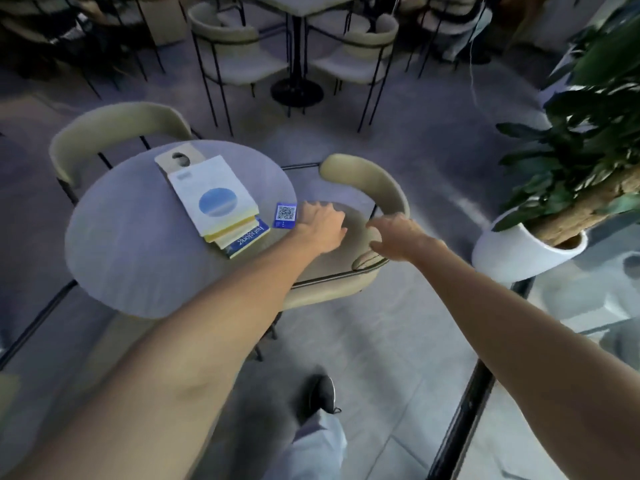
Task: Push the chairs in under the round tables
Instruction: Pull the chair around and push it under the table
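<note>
Both bare hands [322, 225] [398, 237] over cream chair [377, 181] beside round table [138, 244].

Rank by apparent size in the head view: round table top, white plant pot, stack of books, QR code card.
1. Round table top
2. White plant pot, though it is partly hidden by the right arm
3. Stack of books
4. QR code card

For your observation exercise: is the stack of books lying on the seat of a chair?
No, the stack of books lies on the round table, beside a small QR code card.
</note>
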`<action>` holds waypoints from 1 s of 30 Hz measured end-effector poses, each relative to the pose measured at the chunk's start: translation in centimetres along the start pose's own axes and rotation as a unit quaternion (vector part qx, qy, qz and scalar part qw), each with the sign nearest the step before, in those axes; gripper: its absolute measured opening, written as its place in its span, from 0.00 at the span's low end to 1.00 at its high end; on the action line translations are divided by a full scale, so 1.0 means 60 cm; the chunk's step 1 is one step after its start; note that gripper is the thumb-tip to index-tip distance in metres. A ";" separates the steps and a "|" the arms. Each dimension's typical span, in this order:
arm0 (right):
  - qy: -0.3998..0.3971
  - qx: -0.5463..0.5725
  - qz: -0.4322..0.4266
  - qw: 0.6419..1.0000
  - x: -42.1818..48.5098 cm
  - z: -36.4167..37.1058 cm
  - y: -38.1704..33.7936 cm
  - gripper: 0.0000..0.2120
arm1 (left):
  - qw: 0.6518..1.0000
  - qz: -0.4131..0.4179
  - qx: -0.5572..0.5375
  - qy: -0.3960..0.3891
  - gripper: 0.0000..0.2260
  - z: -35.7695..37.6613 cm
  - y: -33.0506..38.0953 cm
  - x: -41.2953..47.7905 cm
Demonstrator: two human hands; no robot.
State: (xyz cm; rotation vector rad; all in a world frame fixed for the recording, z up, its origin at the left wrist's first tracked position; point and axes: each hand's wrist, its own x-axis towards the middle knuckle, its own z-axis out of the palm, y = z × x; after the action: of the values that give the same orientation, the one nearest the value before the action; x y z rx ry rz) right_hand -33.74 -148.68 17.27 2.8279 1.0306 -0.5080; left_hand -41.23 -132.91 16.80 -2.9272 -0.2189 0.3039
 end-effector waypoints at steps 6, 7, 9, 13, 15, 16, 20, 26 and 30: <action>0.000 -0.027 -0.072 0.997 0.164 -0.057 0.092 0.22 | 0.998 -0.059 -0.010 -0.015 0.19 -0.014 0.019 0.136; -0.008 -0.041 -0.086 0.995 0.186 -0.065 0.104 0.22 | 0.997 -0.071 -0.009 -0.016 0.19 -0.017 0.021 0.154; -0.011 -0.062 -0.114 0.991 0.232 -0.081 0.129 0.22 | 0.995 -0.094 -0.004 -0.024 0.19 -0.023 0.021 0.192; -0.002 -0.073 -0.179 0.981 0.316 -0.105 0.173 0.23 | 0.987 -0.152 -0.022 -0.056 0.18 -0.019 0.029 0.267; -0.017 -0.092 -0.210 0.973 0.344 -0.105 0.194 0.25 | 0.979 -0.192 -0.036 -0.067 0.17 -0.026 0.038 0.301; -0.027 -0.105 -0.228 0.967 0.358 -0.102 0.204 0.25 | 0.973 -0.213 -0.046 -0.071 0.16 -0.030 0.044 0.316; -0.047 -0.148 -0.318 0.935 0.406 -0.103 0.234 0.23 | 0.948 -0.299 -0.074 -0.076 0.15 -0.038 0.079 0.354; -0.063 -0.187 -0.412 0.890 0.481 -0.116 0.216 0.24 | 0.908 -0.398 -0.074 -0.109 0.18 -0.021 0.098 0.369; -0.035 -0.236 -0.475 0.847 0.532 -0.121 0.188 0.16 | 0.871 -0.457 -0.123 -0.130 0.19 0.009 0.078 0.384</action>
State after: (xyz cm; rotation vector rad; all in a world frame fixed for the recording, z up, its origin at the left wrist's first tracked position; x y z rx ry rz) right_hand -1.59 -136.48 12.97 1.7066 2.1458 -0.3223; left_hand -18.48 -133.53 11.00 -2.5931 -1.6997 0.5207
